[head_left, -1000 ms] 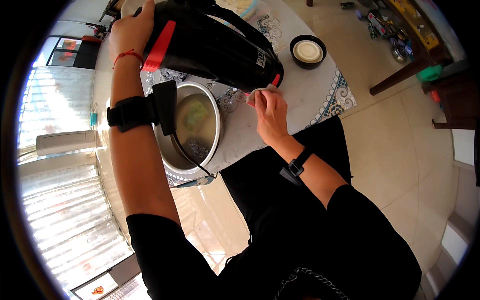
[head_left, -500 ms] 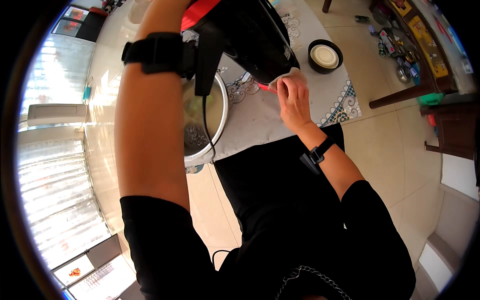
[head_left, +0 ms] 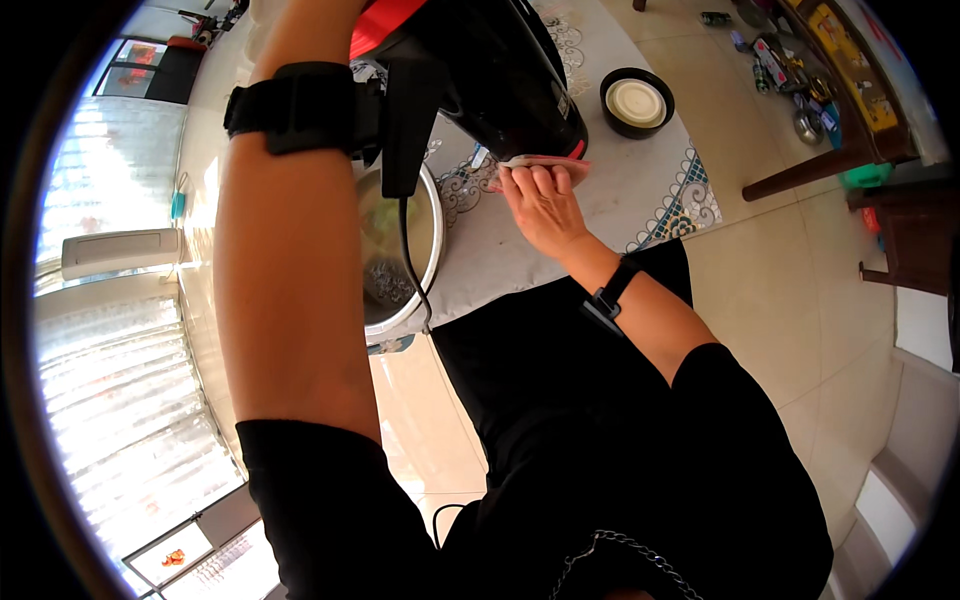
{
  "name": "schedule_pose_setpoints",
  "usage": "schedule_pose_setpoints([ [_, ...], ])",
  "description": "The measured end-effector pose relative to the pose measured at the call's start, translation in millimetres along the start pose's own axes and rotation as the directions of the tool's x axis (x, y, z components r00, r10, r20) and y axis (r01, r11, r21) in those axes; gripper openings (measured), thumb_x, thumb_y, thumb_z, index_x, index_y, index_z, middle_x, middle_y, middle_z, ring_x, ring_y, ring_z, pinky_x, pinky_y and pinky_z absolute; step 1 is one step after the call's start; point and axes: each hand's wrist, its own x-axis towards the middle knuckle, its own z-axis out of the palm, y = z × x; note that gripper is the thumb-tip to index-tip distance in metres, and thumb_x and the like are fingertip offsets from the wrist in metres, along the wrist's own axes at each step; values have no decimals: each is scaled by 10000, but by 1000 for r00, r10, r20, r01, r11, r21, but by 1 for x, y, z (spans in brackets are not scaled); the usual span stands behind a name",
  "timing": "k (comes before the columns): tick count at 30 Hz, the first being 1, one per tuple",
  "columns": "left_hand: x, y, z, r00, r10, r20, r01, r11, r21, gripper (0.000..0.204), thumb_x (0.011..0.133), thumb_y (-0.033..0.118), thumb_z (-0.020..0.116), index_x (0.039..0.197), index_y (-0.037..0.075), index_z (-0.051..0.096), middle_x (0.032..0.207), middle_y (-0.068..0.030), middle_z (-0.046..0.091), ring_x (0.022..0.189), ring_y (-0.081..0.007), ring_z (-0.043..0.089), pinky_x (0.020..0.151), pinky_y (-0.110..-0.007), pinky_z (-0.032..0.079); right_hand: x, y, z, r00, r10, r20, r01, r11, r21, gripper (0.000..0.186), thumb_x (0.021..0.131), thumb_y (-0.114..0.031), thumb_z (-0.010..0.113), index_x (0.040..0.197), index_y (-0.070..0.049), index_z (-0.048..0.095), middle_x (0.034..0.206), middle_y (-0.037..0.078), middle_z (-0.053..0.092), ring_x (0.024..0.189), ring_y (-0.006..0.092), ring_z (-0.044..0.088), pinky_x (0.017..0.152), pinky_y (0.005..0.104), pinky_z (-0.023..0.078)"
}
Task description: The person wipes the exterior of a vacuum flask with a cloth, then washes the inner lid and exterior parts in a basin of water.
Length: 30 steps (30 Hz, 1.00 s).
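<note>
A glossy black appliance with red parts (head_left: 510,80) is tilted over the table, its lower end toward me. My right hand (head_left: 545,208) presses a thin pale pinkish cloth (head_left: 548,161) against that lower end, fingers bent over the cloth. My left forearm reaches up past the appliance's red upper part, and the left hand itself lies beyond the top edge of the picture. Beside the left forearm, partly covered by it, stands a metal basin (head_left: 438,225) with cloudy liquid and something greenish in it.
A round black container (head_left: 610,95) with a white round piece inside stands right of the appliance on the patterned tablecloth (head_left: 520,240). A dark cord (head_left: 410,260) hangs from the device on my left wrist across the basin rim. Wooden furniture (head_left: 830,170) stands at the right.
My right hand has moved left along the appliance's lower end with the cloth, which now lies flatter and wider. The view has shifted slightly; the left forearm stays raised.
</note>
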Motion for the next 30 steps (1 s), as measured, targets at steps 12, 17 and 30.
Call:
schedule_pose_setpoints([
  [12, -4, 5, -6, 997, 58, 53, -57, 998, -16, 586, 763, 466, 542, 1061, -26, 654, 1123, -268, 608, 1074, -380, 586, 937, -414, 450, 19, -28, 5, 993, 87, 75, -76, 987, -143, 307, 805, -202, 513, 1044, -71, 654, 985, 15, 477, 959, 210, 386, 887, 391, 286],
  [17, -6, 8, -2, 998, 43, 36, -42, 999, -25, 584, 768, 445, 530, 1107, -17, 640, 1182, -263, 581, 1113, -372, 565, 964, -417, 430, -8, 9, -11, 993, 61, 105, -57, 997, -42, 414, 818, -187, 527, 1215, -81, 573, 1011, 18, 469, 966, 212, 395, 898, 391, 286],
  [30, -9, -2, -5, 999, 30, 20, -30, 999, -39, 536, 760, 445, 516, 1052, 24, 673, 1157, -226, 607, 1095, -363, 573, 948, -419, 439, -22, 34, -23, 997, 81, 2, -81, 985, 156, 467, 768, -61, 572, 1223, -165, 579, 970, 14, 443, 970, 216, 406, 887, 425, 283],
])
